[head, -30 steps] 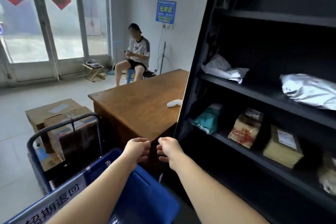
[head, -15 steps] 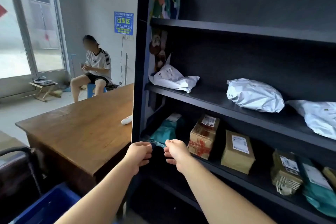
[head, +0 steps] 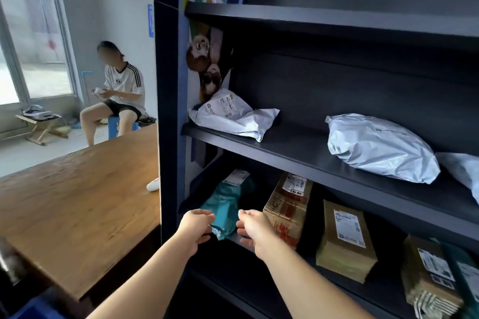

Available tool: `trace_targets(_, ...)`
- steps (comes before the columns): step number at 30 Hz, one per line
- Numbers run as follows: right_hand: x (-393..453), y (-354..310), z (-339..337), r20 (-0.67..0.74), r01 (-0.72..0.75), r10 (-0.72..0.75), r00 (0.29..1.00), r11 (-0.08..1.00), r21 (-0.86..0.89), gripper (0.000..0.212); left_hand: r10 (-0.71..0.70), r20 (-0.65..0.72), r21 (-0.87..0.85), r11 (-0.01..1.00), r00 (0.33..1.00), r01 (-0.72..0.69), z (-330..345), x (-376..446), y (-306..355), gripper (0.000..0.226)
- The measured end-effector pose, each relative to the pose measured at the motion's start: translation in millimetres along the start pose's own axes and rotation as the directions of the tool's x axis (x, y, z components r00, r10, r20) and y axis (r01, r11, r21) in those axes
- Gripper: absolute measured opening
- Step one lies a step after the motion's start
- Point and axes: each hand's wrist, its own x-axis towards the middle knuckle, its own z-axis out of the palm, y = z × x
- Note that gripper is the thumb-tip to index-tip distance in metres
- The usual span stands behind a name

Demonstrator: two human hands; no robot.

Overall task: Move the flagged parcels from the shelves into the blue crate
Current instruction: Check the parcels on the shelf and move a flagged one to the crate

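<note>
A teal plastic parcel (head: pixel 224 204) with a white label lies at the left end of the lower shelf of the black shelf unit (head: pixel 168 111). My left hand (head: pixel 194 228) and my right hand (head: pixel 251 228) hover on either side of its near end, fingers loosely curled and gripping nothing. To the right of it stand a taped brown box (head: pixel 287 210), a kraft parcel (head: pixel 344 241) and another labelled box (head: pixel 430 277). On the shelf above lie a white mailer (head: pixel 233 116) and a silver mailer (head: pixel 378 147). A corner of the blue crate (head: pixel 33 311) shows at the bottom left.
A wooden table (head: pixel 77 215) stands left of the shelves, with a small white object (head: pixel 153 185) on its far edge. A person (head: pixel 121 93) sits on a blue stool by the window behind it.
My view has swung right from the crate and table to the shelves. Both hands have moved forward to the teal parcel on the lower shelf.
</note>
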Motion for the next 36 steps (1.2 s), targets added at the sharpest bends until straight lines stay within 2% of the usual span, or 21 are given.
trace_targets(5, 67.3, -17.7, 3.8, -0.027, -0.041, 0.04, 0.999, 0.999, -0.015, 0.036, -0.031, 0.032, 0.0, 1.0, 0.999, 0.031, 15.4, 70.8, 16.0, 0.013)
trace_targets(8, 104.0, -27.5, 11.8, -0.019, -0.079, 0.079, 0.997, 0.997, 0.013, 0.034, -0.061, 0.027, 0.035, 0.998, 0.998, 0.06, 23.0, 110.4, 26.1, 0.02)
trace_targets(13, 150.4, -33.0, 23.0, -0.006, -0.142, 0.143, 0.99, 0.988, 0.06, 0.01, -0.088, 0.043, 0.095, 0.992, 0.995, 0.083, 33.3, 169.4, 34.7, 0.024)
trace_targets(18, 189.4, -29.8, 32.0, 0.009, -0.208, 0.208, 0.978, 0.973, 0.096, 0.028, -0.111, 0.072, 0.15, 0.984, 0.991, 0.099, 42.7, 206.0, 33.0, 0.019)
trace_targets(21, 209.7, -22.0, 33.3, 0.017, -0.225, 0.225, 0.974, 0.964, 0.139, 0.03, -0.12, 0.087, 0.208, 0.973, 0.989, 0.1, 50.5, 231.5, 24.9, 0.033)
trace_targets(23, 220.7, -15.3, 34.8, 0.018, -0.227, 0.227, 0.974, 0.959, 0.172, 0.032, -0.144, 0.084, 0.226, 0.966, 0.986, 0.121, 55.4, 243.2, 19.5, 0.031)
trace_targets(26, 233.9, -3.1, 39.9, 0.028, -0.258, 0.259, 0.966, 0.94, 0.222, 0.02, -0.196, 0.095, 0.206, 0.963, 0.976, 0.174, 60.7, 257.6, 9.0, 0.028)
trace_targets(30, 242.5, 10.4, 46.4, 0.042, -0.304, 0.305, 0.952, 0.913, 0.271, 0.018, -0.222, 0.096, 0.191, 0.961, 0.97, 0.201, 60.5, 256.9, -1.6, 0.011)
trace_targets(31, 242.3, 11.4, 47.5, 0.036, -0.312, 0.314, 0.949, 0.911, 0.27, 0.017, -0.221, 0.098, 0.203, 0.959, 0.97, 0.197, 60.1, 253.4, -3.1, 0.008)
trace_targets(34, 235.8, 11.2, 50.4, 0.003, -0.33, 0.339, 0.941, 0.913, 0.24, 0.014, -0.217, 0.073, 0.211, 0.957, 0.973, 0.198, 58.0, 244.3, -7.7, 0.019)
trace_targets(36, 230.2, 12.2, 53.2, -0.024, -0.333, 0.344, 0.939, 0.923, 0.195, 0.018, -0.198, 0.085, 0.174, 0.968, 0.976, 0.181, 55.2, 236.3, -10.5, 0.013)
